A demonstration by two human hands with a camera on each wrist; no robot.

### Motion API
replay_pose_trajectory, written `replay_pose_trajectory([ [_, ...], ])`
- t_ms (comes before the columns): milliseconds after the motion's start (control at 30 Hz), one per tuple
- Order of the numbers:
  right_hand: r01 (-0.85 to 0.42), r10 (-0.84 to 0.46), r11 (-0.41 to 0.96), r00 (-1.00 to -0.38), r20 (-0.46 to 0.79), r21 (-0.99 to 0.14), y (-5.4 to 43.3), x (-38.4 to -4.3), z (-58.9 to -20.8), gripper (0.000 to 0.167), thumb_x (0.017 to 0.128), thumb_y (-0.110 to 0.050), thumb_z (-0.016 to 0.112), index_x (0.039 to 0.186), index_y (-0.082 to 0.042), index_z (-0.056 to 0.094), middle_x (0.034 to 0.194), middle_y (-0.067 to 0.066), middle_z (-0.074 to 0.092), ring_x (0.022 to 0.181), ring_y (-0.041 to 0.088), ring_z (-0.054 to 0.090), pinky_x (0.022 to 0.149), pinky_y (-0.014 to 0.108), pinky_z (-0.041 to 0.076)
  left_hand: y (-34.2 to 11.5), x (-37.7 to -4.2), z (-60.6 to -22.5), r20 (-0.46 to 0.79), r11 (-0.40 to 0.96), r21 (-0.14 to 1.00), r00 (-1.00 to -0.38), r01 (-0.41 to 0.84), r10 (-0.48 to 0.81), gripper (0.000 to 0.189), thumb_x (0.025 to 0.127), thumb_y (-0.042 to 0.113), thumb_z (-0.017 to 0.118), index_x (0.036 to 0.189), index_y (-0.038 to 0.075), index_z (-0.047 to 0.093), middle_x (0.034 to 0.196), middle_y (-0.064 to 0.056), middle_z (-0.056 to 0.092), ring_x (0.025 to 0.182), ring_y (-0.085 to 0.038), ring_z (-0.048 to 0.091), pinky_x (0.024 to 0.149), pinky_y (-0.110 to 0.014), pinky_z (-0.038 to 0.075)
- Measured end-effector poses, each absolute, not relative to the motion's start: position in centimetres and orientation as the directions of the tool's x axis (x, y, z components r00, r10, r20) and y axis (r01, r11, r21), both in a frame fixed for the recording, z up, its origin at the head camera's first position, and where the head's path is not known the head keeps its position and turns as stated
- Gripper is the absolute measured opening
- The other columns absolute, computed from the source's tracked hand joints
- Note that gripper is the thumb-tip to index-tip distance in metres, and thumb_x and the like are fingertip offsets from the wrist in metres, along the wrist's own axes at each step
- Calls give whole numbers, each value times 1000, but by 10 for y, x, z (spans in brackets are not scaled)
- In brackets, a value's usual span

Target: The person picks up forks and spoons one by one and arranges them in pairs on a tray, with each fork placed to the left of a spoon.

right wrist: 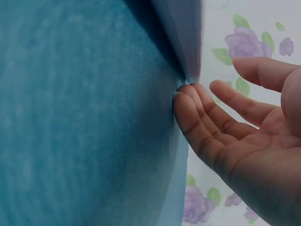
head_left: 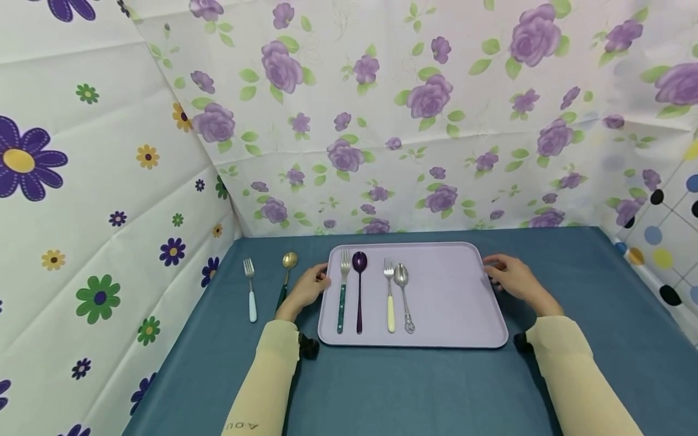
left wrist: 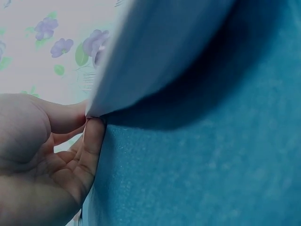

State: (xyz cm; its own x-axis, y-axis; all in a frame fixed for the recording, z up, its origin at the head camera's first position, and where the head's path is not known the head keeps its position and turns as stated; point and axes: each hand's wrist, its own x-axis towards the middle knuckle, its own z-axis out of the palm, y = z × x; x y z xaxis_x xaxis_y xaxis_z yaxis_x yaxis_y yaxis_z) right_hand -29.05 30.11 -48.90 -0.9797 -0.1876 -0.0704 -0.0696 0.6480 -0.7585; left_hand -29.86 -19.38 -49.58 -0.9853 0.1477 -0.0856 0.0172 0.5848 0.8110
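Observation:
A pale lilac tray [head_left: 447, 290] lies on the blue cloth with its long side toward me. My left hand [head_left: 308, 287] pinches its left edge between thumb and finger, as the left wrist view shows close up. At the opposite edge, fingertips of my right hand [right wrist: 230, 122] touch low against the tray's side, the thumb held apart from it. On the tray's left half lie a fork with a dark green handle [head_left: 342, 303], a dark purple spoon [head_left: 359, 263], a fork with a cream handle [head_left: 391, 309] and a silver spoon with an ornate handle [head_left: 401, 276].
Left of the tray lie a fork with a pale blue handle [head_left: 252, 303] and a gold spoon [head_left: 289, 260] with a green handle, partly behind my left hand. Flowered sheets [head_left: 349, 109] hang behind and at the left; a dotted one [head_left: 671, 236] is at the right.

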Motion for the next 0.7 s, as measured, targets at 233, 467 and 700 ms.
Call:
replay_pose_trajectory([
  [233, 1, -215, 594, -963, -160, -805, 303, -289, -491, 61, 111, -21, 51, 154, 17, 30, 117, 29, 60, 88, 25, 63, 74, 37, 58, -192, -299, -494, -95, 585, 811, -984, 10, 149, 50, 106, 5, 55, 154, -5, 44, 101, -11, 54, 92, -22, 54, 84, -38, 49],
  [467, -1, -245, 602, -952, -183, -798, 306, -282, -492, 58, 108, -13, 54, 153, 18, 33, 115, 25, 65, 85, 25, 63, 81, 42, 53, -192, -296, -495, -89, 571, 821, -981, 25, 170, 51, 107, 6, 54, 154, -6, 42, 105, -13, 56, 96, -23, 56, 89, -41, 51],
  [700, -6, -255, 557, -953, -164, -831, 302, -285, -493, 64, 100, -4, 61, 152, 20, 32, 88, 11, 59, 79, 24, 59, 74, 37, 50, -195, -295, -495, -103, 566, 825, -982, 4, 157, 50, 108, 9, 53, 155, -5, 41, 110, -15, 56, 100, -26, 56, 93, -44, 50],
])
